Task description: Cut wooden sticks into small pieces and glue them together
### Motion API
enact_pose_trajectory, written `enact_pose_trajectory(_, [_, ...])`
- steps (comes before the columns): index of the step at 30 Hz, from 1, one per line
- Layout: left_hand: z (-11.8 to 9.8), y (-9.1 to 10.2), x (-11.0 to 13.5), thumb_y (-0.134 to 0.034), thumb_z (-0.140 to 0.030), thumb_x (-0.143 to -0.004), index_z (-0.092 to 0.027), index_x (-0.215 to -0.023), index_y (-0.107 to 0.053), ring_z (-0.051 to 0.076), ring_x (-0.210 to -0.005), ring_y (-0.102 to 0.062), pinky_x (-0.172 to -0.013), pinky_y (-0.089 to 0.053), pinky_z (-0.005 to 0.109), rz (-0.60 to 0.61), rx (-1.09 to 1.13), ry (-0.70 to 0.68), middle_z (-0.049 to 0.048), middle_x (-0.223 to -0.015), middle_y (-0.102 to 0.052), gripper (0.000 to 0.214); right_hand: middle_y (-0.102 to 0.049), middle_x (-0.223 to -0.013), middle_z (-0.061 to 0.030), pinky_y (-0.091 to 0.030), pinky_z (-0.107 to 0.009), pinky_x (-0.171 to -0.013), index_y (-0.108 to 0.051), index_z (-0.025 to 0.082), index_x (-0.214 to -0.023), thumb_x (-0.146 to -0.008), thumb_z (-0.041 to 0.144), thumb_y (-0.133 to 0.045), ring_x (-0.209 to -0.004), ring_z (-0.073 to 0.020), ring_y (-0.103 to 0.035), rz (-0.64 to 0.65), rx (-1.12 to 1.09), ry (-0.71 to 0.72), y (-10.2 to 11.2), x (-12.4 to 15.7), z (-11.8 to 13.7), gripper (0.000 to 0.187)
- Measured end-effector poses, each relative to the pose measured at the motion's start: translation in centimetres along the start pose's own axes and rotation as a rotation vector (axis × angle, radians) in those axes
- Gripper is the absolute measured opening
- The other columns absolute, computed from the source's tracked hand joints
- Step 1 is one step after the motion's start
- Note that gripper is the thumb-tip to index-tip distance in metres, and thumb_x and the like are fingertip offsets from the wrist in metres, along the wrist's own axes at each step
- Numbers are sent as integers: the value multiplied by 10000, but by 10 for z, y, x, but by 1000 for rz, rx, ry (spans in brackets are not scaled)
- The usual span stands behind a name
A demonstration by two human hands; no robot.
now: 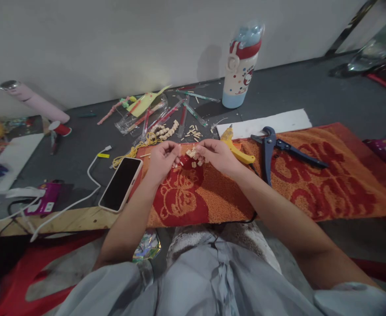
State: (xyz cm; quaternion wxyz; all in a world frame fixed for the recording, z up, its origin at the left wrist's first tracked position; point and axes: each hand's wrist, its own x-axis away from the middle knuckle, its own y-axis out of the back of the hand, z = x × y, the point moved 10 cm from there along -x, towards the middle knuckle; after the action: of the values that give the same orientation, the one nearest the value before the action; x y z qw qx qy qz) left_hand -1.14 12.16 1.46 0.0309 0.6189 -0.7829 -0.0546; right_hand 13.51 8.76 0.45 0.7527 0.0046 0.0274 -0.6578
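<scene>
R hand [218, 156] pinches pale pcs [190, 153]: prob. light, stiff, fragile; hold edges. L hand [162, 160] fingers narrow, can't tell contents.

Small pale pieces [190, 153], partly hidden by the right hand [214, 156]

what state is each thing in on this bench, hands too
left hand: fingers pinched, contents unclear
right hand: pinching wooden bits
towel: spread out
phone: face up, screen dark
glue gun: lying down, on or off unclear
cutter: lying down, handles apart
patterned bottle: upright, top covered
pink bottle: capped, upright or leaning unclear
white cable: tagged end not in phone
</scene>
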Motion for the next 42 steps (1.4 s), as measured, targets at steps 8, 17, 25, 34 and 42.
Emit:
enact_pose_trajectory(8, [-2, 93, -24, -718, -297, -764, -163, -724, -589, 45, -446, -516, -445, -412, 149, -503, -120, -175, -43, -559, -585, 190, -600, -665, 9, -464, -283, -578, -570, 213, -728, -780, 602, -673, -562, -92, -524, 31, -78, 4, -4, 3, 5, 406])
enact_pose_trajectory(17, [-35, 143, -7, -664, -184, -777, -172, -746, -608, 93, -592, -556, -584, -438, 206, -761, -564, -369, -22, -670, -595, 66, -582, -623, 31, -473, -283, -588, -580, 206, -762, -801, 483, -699, -550, -87, -523, 68, -116, 55, -6, 4, 11, 304])
enact_pose_trajectory(25, [-14, -5, -1, -754, -388, -750, -180, -1006, -734, 150, -762, -677, -701, -533, 261, 141, -259, -242, 76, -906, -743, 331, -601, -647, 15, -477, -280, -573, -596, 204, -745, -800, 503, -700, -564, -93, -542, 44, -140, -11, -2, 1, 2, 321])
enact_pose_trajectory(34, [-32, -17, 14, -732, -311, -776, -213, -789, -760, 161, -741, -685, -734, -533, 291, 75, -359, -363, 50, -818, -765, 103, -626, -638, 18, -471, -290, -580, -617, 207, -719, -742, 524, -732, -549, -94, -559, 55, -52, -56, -5, -2, -7, 338])
enact_pose_trajectory(42, [-38, -14, 17, -691, -286, -781, -179, -708, -687, 119, -630, -619, -612, -473, 234, 58, -395, -410, 23, -700, -707, 129, -619, -613, 2, -447, -296, -588, -592, 193, -716, -832, 415, -650, -558, -107, -552, 72, 82, -2, -5, 0, -5, 257])
